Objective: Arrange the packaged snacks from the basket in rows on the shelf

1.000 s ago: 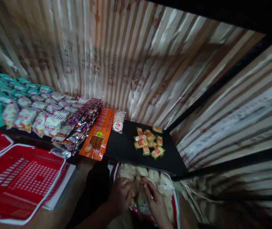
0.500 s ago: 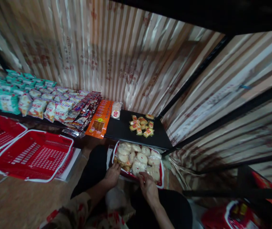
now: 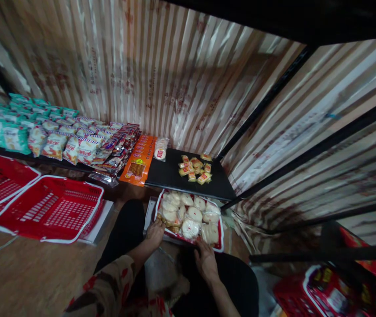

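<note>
A red basket with a white rim [image 3: 222, 233] stands on the floor between my knees, against the front of the low shelf. In it lie several clear-wrapped packs of round white crackers [image 3: 194, 214], with some golden-brown packets [image 3: 174, 228] at the left front corner. My left hand [image 3: 156, 232] is closed over the rim at that corner, its fingertips beside the golden packets. At the front rim is my right hand [image 3: 205, 259], its fingers extended against the basket edge near the cracker packs, with nothing visible in them.
The black shelf [image 3: 161, 174] bears small yellow-wrapped snacks [image 3: 195, 168], a white cracker pack [image 3: 160, 149], an orange bag [image 3: 138, 161], and rows of snack bags [image 3: 56, 143]. Red baskets [image 3: 52, 207] stand left. Black shelf posts [image 3: 267, 103] and another filled basket [image 3: 333, 290] are right.
My right hand has drawn back from the cracker packs to the front rim, and its fingers have straightened. My left hand stays at the left front corner. The view has shifted slightly.
</note>
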The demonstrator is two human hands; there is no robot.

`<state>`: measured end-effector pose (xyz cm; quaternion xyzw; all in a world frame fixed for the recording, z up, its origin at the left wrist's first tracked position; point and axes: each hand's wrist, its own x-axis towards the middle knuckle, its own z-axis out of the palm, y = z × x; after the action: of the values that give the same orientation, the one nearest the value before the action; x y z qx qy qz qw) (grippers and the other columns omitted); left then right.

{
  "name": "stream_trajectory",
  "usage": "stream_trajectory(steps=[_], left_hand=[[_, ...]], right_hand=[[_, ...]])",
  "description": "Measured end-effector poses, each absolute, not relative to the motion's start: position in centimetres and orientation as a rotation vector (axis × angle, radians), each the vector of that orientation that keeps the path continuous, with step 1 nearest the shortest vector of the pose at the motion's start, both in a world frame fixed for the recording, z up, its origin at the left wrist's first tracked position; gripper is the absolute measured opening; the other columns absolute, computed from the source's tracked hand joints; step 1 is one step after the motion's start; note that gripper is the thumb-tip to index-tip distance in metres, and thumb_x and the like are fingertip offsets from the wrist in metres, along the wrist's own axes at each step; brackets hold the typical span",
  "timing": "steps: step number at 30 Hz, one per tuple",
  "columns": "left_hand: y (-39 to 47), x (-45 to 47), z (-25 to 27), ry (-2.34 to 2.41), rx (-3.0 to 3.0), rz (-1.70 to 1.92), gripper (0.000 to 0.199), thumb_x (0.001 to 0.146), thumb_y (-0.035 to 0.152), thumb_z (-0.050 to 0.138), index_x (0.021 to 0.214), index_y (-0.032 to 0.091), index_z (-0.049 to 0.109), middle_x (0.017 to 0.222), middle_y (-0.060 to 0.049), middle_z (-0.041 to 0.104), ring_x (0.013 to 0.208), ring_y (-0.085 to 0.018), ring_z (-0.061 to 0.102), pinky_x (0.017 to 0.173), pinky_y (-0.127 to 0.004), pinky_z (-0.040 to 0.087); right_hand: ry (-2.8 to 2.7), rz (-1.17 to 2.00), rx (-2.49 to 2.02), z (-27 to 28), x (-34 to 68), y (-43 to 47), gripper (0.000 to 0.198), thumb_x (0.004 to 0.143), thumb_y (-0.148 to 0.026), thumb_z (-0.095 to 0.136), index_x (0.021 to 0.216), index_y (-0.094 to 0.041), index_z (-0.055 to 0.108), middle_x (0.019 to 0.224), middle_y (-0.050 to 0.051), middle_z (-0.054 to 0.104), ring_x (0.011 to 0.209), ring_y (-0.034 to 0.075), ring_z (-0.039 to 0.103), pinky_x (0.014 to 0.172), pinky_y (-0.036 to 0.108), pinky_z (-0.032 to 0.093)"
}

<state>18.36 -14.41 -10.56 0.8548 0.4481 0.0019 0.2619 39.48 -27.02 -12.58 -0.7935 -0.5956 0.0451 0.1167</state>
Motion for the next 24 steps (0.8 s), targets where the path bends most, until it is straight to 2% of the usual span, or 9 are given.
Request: stream_trajectory(steps=[7, 15, 20, 24], left_hand=[[-14.6, 18.0, -10.6, 1.206, 2.350, -0.032, 0.039, 0.090, 0.009, 0.029, 0.113, 0.011, 0.060, 0.121, -0.013, 0.058, 0.122, -0.020, 0.045, 0.106, -0.030, 0.031], [-14.3, 17.6, -10.1, 1.240, 2.365, -0.101, 0.042, 0.090, 0.008, 0.028, 0.124, 0.008, 0.053, 0.133, -0.015, 0.050, 0.132, -0.020, 0.035, 0.109, -0.029, 0.028], [-12.8, 17.4, -9.5, 1.360, 2.313, -0.141, 0.042, 0.087, 0.005, 0.030, 0.116, 0.012, 0.059, 0.122, -0.013, 0.059, 0.120, -0.019, 0.050, 0.101, -0.031, 0.038], [-12.2, 15.7, -9.1, 1.470, 2.264, -0.136, 0.044, 0.085, 0.003, 0.029, 0.118, 0.008, 0.058, 0.126, -0.017, 0.056, 0.124, -0.021, 0.046, 0.104, -0.034, 0.035]], right_hand=[[-1.739, 0.203, -2.338, -11.7, 39.3, -26.1, 0.032, 0.075, -0.011, 0.043, 0.094, -0.015, 0.069, 0.102, 0.012, 0.069, 0.101, 0.024, 0.062, 0.095, 0.036, 0.043], [-1.707, 0.308, -2.346, -10.1, 39.4, -24.5, 0.028, 0.078, -0.011, 0.044, 0.094, -0.014, 0.068, 0.095, 0.011, 0.070, 0.094, 0.023, 0.063, 0.089, 0.032, 0.045], [-1.735, 0.476, -2.338, -9.7, 38.4, -23.2, 0.029, 0.080, -0.009, 0.040, 0.089, -0.014, 0.068, 0.087, 0.010, 0.070, 0.087, 0.021, 0.065, 0.084, 0.029, 0.046], [-1.815, 0.464, -2.211, -10.6, 36.6, -22.6, 0.031, 0.079, -0.007, 0.041, 0.094, -0.014, 0.067, 0.092, 0.011, 0.069, 0.091, 0.021, 0.063, 0.085, 0.029, 0.045]])
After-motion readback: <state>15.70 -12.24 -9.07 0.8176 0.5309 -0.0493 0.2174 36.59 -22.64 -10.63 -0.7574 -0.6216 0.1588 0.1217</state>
